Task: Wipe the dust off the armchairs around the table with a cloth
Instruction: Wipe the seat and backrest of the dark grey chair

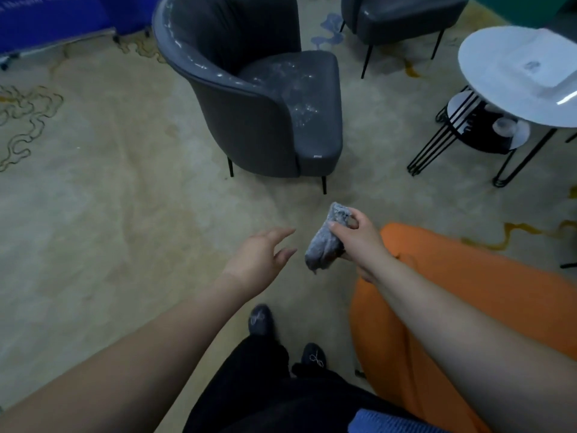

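Observation:
A dark grey armchair [249, 98] stands ahead of me on the carpet, with whitish dust on its seat, arm and rim. My right hand [359, 239] grips a bunched grey cloth [326, 239] in the air, well short of that chair. Just left of the cloth my left hand [262, 254] is held out with straight fingers, holding nothing. An orange armchair [468, 292] is close at my right, partly under my right arm. A second grey armchair [399, 17] stands at the back right.
A round white table [499, 82] on black wire legs stands at the right, with a lower shelf holding small items. Blue panels [46, 20] line the far left. Patterned beige carpet lies between me and the chairs. My feet show below.

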Available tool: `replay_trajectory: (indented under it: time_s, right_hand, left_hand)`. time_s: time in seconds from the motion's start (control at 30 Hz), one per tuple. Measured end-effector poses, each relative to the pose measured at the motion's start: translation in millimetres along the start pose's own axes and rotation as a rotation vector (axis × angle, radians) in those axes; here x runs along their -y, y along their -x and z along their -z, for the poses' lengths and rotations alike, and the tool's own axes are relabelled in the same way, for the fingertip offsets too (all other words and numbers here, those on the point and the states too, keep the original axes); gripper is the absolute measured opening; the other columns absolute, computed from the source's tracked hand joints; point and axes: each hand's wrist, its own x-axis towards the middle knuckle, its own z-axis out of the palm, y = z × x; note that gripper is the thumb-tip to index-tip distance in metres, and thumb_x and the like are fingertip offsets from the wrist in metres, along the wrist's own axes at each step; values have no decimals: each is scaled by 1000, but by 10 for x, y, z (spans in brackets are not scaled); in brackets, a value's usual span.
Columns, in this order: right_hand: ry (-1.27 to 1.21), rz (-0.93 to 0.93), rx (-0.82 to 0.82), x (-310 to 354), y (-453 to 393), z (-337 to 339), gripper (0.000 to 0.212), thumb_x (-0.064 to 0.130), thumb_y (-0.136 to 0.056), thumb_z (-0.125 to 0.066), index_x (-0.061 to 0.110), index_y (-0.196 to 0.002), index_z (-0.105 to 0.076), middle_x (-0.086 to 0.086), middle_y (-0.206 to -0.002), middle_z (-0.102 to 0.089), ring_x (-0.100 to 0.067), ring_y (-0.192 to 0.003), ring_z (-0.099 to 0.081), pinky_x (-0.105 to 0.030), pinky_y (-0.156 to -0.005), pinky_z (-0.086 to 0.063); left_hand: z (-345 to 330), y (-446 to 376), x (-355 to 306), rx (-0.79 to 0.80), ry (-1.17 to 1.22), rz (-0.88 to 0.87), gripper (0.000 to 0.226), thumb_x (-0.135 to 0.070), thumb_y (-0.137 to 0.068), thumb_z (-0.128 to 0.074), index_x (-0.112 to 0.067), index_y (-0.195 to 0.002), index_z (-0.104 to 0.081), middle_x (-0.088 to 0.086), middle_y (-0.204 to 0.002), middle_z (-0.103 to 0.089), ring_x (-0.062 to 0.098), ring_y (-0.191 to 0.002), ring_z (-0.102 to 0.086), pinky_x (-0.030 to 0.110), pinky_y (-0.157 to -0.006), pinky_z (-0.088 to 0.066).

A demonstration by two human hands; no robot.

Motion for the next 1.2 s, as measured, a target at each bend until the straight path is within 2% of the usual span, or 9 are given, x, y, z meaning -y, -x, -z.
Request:
replay_trajectory:
  time_s: [0.13,0.27,0.43,0.53,0.67,0.83,0.97,1.1,1.2]
  right_hand:
    - [-195,-77,-11,287,-355,-315,36,20,-88,-67,20,-118,-48,-12,-113,-63,-23,-93,-67,-35,-67,-58]
    - [-330,-110,-34,546,-722,-599,26,22,-87,-69,20,-104,-49,-14,-115,-63,-23,-93,-67,-32,-62,-58]
    - [168,202,-89,821,-1105,-709,52,45,-79,-70,23,-121,-50,-4,-120,-60,-16,-106,-61,-39,-95,-51]
    - [528,582,-167,980,-1219,-701,87,56,-69,-70,21,-142,-38,-5,-127,-45,-20,-117,-49,-34,-103,-41]
    - [953,888,-388,1196,-1452,-504,102,47,-62,-81,27,-147,-28,-6,-135,-39,-29,-127,-39,-46,-103,-35]
    - [1175,1023,-187,1490,-1945,-232,97,37,-66,-81,34,-146,-28,-5,-144,-42,-27,-140,-31,-53,-115,-10]
    - [1162,957,-13,1693,-2402,16,79,26,-74,-74,33,-144,-37,2,-109,-59,-21,-108,-59,-57,-114,-6]
    - [1040,893,16,1867,-2887,262,68,19,-73,-77,25,-136,-52,-4,-95,-58,-23,-88,-59,-57,-109,-30]
    - [912,813,40,1966,-3229,346,67,28,-73,-80,20,-134,-55,-9,-94,-57,-26,-85,-58,-47,-82,-51]
  left_hand:
    - [242,-479,-8,47,303,73,51,-31,-83,-72,-23,-131,-56,-7,-115,-64,4,-97,-62,24,-87,-50]
    - [529,-997,179,26,421,87,23,-13,-82,-72,-10,-104,-70,-10,-73,-67,-11,-58,-57,5,-54,-41]
    - [942,-1589,356,95,651,165,18,-7,-89,-63,-6,-107,-66,11,-90,-69,21,-81,-67,38,-80,-58]
    - [1094,-1937,383,181,737,169,21,-3,-92,-57,-3,-113,-61,12,-95,-66,18,-83,-65,41,-83,-57]
    - [1193,-2381,314,282,786,180,18,-3,-94,-55,-11,-109,-60,8,-96,-65,16,-83,-64,41,-81,-57]
    - [1179,-2971,90,446,694,129,12,-10,-95,-55,-17,-104,-60,6,-94,-67,13,-80,-65,34,-77,-57]
    - [1107,-3481,-151,491,644,132,13,-16,-95,-57,-14,-107,-62,13,-103,-68,19,-89,-64,39,-86,-54]
    - [1073,-3942,-344,416,702,155,11,-19,-93,-61,-16,-102,-66,9,-96,-71,17,-86,-66,35,-82,-54]
    - [1061,-4257,-375,300,728,210,12,-19,-93,-62,-18,-103,-68,8,-96,-72,22,-87,-68,41,-85,-55]
